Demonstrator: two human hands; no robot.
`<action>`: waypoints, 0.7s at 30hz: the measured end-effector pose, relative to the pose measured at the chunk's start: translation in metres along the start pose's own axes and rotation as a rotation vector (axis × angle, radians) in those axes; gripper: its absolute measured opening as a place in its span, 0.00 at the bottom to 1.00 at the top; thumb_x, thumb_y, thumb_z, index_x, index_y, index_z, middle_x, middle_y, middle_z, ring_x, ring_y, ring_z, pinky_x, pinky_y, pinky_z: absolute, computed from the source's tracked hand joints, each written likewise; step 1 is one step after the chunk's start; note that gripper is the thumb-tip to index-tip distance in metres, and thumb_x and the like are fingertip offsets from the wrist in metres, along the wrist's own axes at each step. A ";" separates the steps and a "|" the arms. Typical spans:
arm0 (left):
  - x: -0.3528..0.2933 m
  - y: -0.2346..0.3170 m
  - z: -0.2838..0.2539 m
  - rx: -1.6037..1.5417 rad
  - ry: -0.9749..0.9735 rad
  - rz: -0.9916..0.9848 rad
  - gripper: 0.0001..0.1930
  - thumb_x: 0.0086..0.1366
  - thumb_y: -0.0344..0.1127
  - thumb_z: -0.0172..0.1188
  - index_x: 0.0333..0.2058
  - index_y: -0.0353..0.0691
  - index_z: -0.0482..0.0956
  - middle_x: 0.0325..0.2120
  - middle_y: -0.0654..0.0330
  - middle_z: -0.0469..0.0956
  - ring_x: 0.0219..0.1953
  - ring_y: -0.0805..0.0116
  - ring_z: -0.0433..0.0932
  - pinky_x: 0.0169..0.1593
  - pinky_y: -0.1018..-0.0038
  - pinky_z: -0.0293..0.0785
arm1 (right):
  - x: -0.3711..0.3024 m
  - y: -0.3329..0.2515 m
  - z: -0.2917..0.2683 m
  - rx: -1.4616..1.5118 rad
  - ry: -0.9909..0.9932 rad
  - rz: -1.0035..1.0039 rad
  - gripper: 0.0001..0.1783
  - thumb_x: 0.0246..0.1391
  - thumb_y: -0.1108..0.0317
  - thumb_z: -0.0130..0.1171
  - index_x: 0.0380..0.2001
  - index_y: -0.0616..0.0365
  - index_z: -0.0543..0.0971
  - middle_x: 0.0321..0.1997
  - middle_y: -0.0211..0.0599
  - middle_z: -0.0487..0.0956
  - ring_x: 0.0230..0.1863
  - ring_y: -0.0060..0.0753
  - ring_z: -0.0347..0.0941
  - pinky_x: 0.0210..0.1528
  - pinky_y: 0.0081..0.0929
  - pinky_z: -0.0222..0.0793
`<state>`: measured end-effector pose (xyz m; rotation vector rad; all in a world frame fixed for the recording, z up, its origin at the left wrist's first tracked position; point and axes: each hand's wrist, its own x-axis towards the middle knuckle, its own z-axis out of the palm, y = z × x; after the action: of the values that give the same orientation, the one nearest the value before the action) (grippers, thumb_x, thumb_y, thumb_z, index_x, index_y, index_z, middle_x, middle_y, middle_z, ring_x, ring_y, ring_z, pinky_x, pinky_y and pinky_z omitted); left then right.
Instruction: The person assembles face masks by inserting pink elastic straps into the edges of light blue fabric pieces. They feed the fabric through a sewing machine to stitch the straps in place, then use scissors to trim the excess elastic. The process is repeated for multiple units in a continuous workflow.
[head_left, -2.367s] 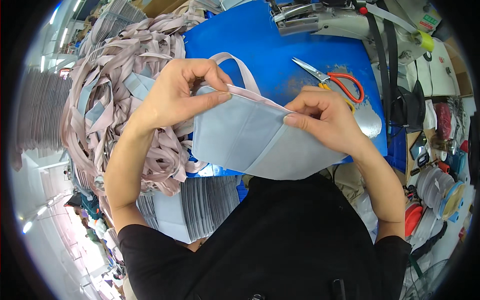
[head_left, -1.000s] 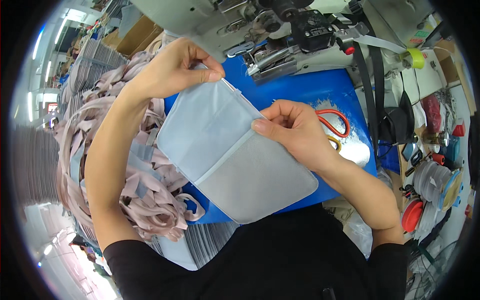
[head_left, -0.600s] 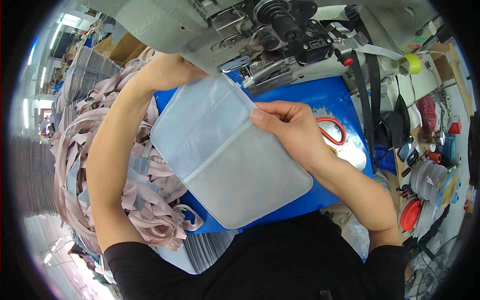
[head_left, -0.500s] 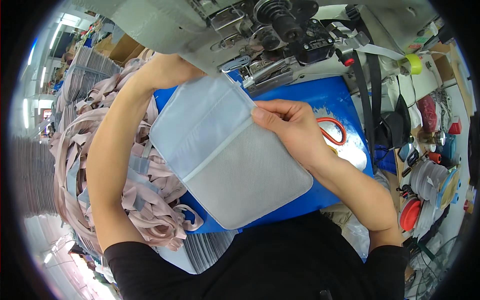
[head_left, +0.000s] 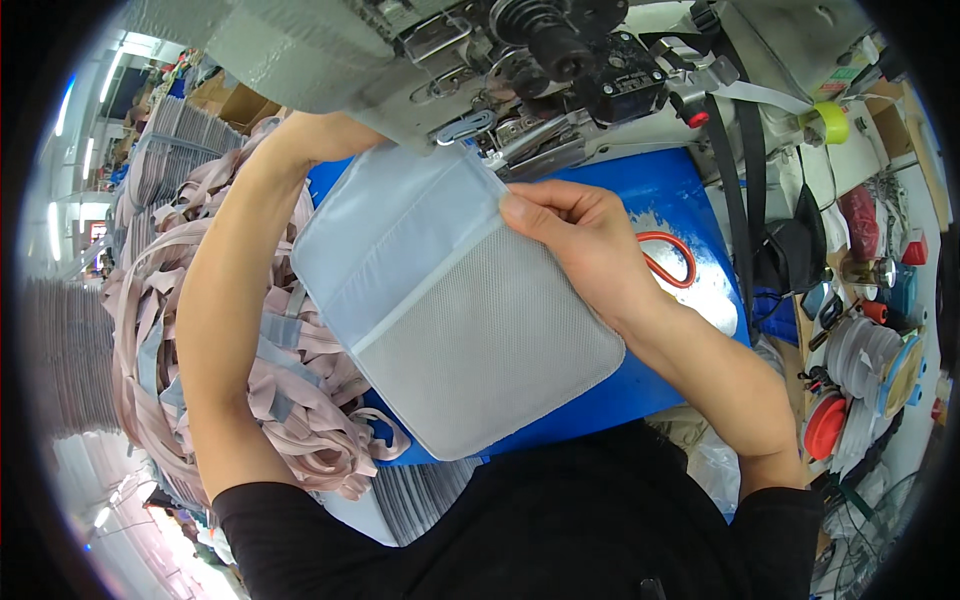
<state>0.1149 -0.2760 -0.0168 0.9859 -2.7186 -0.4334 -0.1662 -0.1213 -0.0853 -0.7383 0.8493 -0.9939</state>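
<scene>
A flat fabric panel (head_left: 490, 340) with rounded corners lies slanted under the head of an industrial sewing machine (head_left: 290, 45). Its upper part is smooth pale blue cloth, its lower part grey mesh with a light band along the top. My right hand (head_left: 585, 240) pinches the panel's right edge between thumb and fingers, where band and cloth meet. At the panel's far left edge, my left hand (head_left: 340, 135) reaches behind the machine head, which hides its fingers. The machine's foot area (head_left: 480, 135) is partly seen at the panel's far corner.
The blue work surface (head_left: 665, 190) bears red-handled scissors (head_left: 675, 260), right of my right hand. On the left are a heap of pink zipper-like strips (head_left: 160, 270) and stacked grey pieces (head_left: 165, 145). Tape rolls (head_left: 825, 425) and tools crowd the far right.
The panel has shifted slightly left and away from me, turning a little. My right hand moves slightly that way with it, still pinching the edge. The machine appears slightly further left in view.
</scene>
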 end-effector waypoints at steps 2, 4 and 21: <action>-0.006 -0.002 -0.003 0.010 0.008 -0.025 0.22 0.60 0.32 0.68 0.54 0.38 0.82 0.49 0.51 0.83 0.52 0.53 0.79 0.56 0.60 0.75 | 0.004 0.002 0.003 0.012 -0.003 -0.020 0.16 0.64 0.65 0.69 0.47 0.67 0.87 0.38 0.34 0.86 0.36 0.17 0.78 0.40 0.19 0.74; 0.022 -0.012 0.010 -0.003 0.017 0.014 0.22 0.60 0.32 0.68 0.54 0.38 0.81 0.50 0.51 0.82 0.53 0.52 0.79 0.57 0.60 0.75 | 0.011 0.003 -0.005 0.028 0.067 -0.040 0.16 0.64 0.64 0.70 0.47 0.67 0.87 0.37 0.33 0.86 0.36 0.17 0.78 0.39 0.18 0.73; 0.044 0.018 0.019 0.183 0.249 -0.199 0.24 0.60 0.35 0.70 0.56 0.39 0.80 0.59 0.47 0.76 0.60 0.45 0.76 0.61 0.55 0.73 | 0.009 -0.002 0.006 0.155 0.034 0.057 0.17 0.66 0.63 0.67 0.46 0.69 0.84 0.38 0.38 0.86 0.33 0.22 0.81 0.37 0.24 0.77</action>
<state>0.0654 -0.2873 -0.0234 1.2722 -2.4793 -0.0844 -0.1587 -0.1295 -0.0834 -0.5639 0.8089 -1.0113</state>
